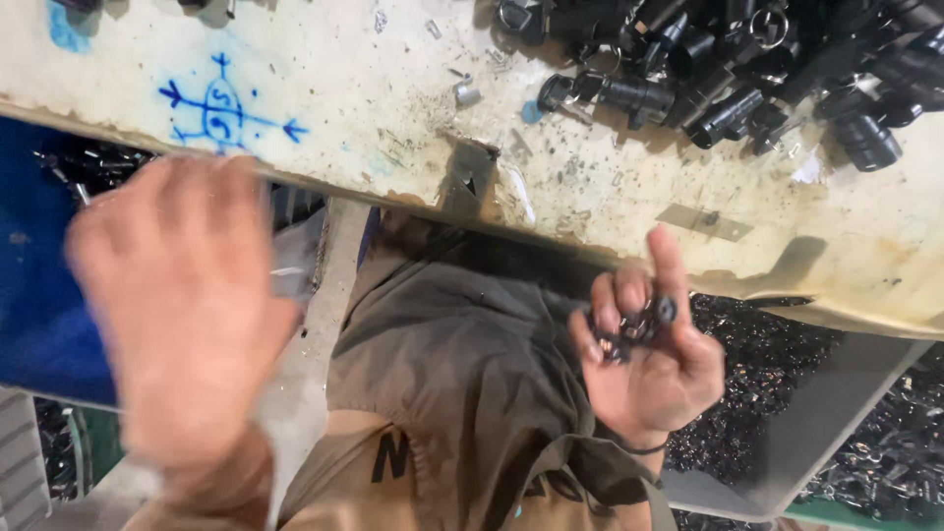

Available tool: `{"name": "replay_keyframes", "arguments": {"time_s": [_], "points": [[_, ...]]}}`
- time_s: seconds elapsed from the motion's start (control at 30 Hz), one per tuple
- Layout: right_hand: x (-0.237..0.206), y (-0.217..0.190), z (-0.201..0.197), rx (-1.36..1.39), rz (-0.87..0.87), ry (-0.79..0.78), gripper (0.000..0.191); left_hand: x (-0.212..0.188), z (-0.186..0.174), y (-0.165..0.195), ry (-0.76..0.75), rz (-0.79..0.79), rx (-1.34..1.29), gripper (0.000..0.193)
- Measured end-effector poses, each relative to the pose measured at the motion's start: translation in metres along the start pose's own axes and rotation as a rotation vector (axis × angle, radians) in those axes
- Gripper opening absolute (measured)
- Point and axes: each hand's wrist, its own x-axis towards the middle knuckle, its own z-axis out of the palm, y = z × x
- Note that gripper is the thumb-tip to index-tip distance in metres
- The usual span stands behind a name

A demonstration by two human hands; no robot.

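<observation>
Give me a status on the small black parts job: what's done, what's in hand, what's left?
Done: a heap of black cylindrical parts lies on the worn white bench; whether they are finished cannot be told. In hand: the right hand grips a cluster of small black pieces; the left hand is blurred, and whether it holds anything cannot be told. Left: the grey bin below holds many small dark pieces.

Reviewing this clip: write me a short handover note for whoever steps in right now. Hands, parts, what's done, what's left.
Left hand: blurred, back to the camera, below the bench edge; whether it holds anything cannot be told.
Right hand: palm up, index finger raised, fingers curled around a few small black parts.
A pile of black tubular fittings lies at the bench's far right; one small silver sleeve lies loose near it. A tray of dark small parts sits below, at right.
Done: a handful is in the right hand.
Left: the pile on the bench appears untouched.
</observation>
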Motion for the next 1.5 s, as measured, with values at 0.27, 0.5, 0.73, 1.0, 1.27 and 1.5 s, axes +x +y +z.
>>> {"name": "replay_keyframes", "arguments": {"time_s": [0.27, 0.5, 0.73, 1.0, 1.27, 1.5], "points": [[-0.019, 0.002, -0.018, 0.297, 0.1, -0.143, 0.042, 0.143, 0.023, 0.128, 0.745, 0.583, -0.404, 0.03], [-0.022, 0.008, -0.031, 0.407, 0.101, 0.109, 0.039, 0.113, 0.022, 0.093, 0.395, 0.54, -1.324, 0.027], [-0.018, 0.017, -0.019, -0.156, -0.452, 0.095, 0.025, 0.043, 0.034, 0.092, -0.221, 0.695, -1.629, 0.031], [0.005, -0.006, -0.011, -0.923, -0.819, -0.421, 0.021, 0.025, 0.051, 0.103, 0.095, 0.867, -1.325, 0.098], [0.006, -0.017, -0.028, -0.848, -0.664, -0.608, 0.017, 0.036, 0.038, 0.104, -0.106, 1.055, -1.1, 0.137], [0.008, -0.01, 0.019, -1.105, -0.994, -0.364, 0.021, 0.028, 0.042, 0.099, 0.032, 1.024, -1.097, 0.142]]}}
